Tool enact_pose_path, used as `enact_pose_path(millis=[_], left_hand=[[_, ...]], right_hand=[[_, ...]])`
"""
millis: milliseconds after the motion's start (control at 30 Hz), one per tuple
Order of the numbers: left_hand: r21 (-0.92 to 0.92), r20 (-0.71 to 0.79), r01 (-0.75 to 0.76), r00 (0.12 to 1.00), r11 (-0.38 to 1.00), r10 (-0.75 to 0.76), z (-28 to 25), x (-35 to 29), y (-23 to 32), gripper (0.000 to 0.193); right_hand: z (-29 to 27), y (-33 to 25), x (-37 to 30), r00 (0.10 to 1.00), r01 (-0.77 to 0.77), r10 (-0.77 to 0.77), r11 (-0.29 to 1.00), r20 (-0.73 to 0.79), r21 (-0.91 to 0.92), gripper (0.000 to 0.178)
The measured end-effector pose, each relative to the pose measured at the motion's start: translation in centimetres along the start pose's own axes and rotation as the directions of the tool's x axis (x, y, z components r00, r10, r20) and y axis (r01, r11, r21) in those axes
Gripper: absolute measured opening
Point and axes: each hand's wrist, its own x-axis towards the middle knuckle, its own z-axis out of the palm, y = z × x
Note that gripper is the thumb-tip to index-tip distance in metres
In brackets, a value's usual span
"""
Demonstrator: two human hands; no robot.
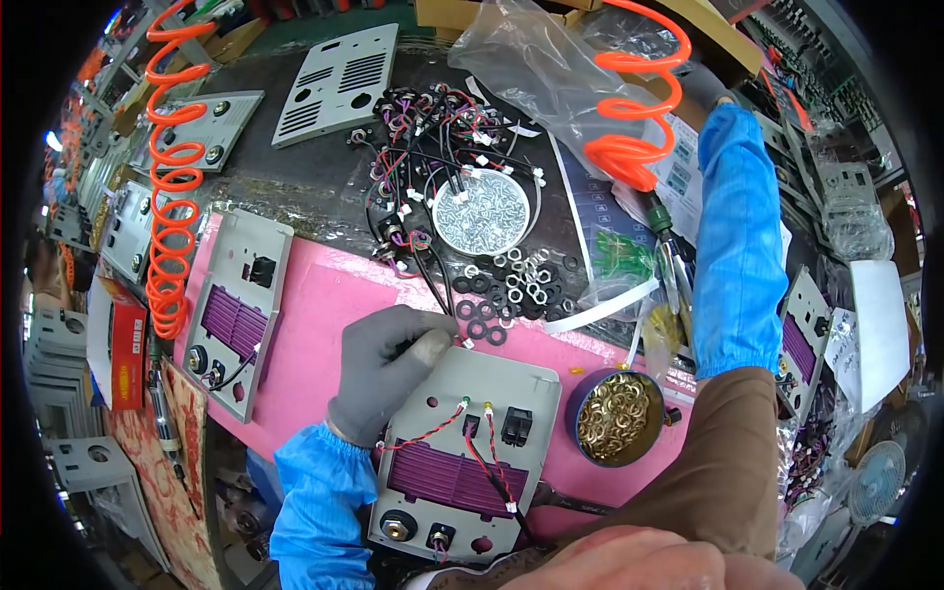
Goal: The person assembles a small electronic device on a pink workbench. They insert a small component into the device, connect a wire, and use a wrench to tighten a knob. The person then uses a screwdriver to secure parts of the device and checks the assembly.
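Observation:
My left hand (388, 369), in a grey glove, is closed with thumb and forefinger pinching a black cable (440, 289) that runs down from a heap of wired parts (418, 147). Below it lies a grey metal panel (531, 388) with purple slats, a black switch, a round socket and red-and-black wires. My right arm reaches to the far right; its gloved hand (704, 87) is beside a clear plastic bag (531, 59), fingers not readable. Black and silver nuts and washers (516, 280) lie just beyond the left hand.
A white tub of small screws (482, 210) and a dark bowl of brass-coloured washers (618, 418) stand nearby. Orange coiled hoses (177, 197) hang at left and right, the right one holding a screwdriver (672, 265). Another panel (236, 315) lies left; a wrench (570, 500) sits near the front.

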Motion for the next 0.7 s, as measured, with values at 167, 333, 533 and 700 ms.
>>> enact_pose_path(millis=[167, 333, 533, 700], left_hand=[[-0.062, 0.043, 0.031, 0.999, 0.998, -0.028, -0.8, 0.3, -0.4, 0.023], [-0.104, 0.06, 0.057, 0.997, 0.993, -0.051, -0.4, 0.1, -0.9, 0.025], [-0.113, 0.038, 0.069, 0.997, 0.991, -0.066, 0.0, 0.0, -0.8, 0.027], [-0.11, 0.002, -0.054, 0.999, 0.992, 0.055, 0.0, 0.1, -1.7, 0.026]], right_hand=[[-0.1, -0.5, -0.4, 0.989, -0.125, 0.126, 0.992, -0.073, 0.018, 0.048], [-2.4, -3.5, -5.5, 0.87, -0.298, 0.366, 0.924, -0.332, 0.238, 0.055], [-8.5, -6.5, -13.4, 0.822, -0.023, 0.223, 0.933, -0.524, 0.36, 0.043], [-15.2, -9.5, -22.5, 0.932, 0.093, 0.188, 0.704, -0.311, 0.704, 0.046]])
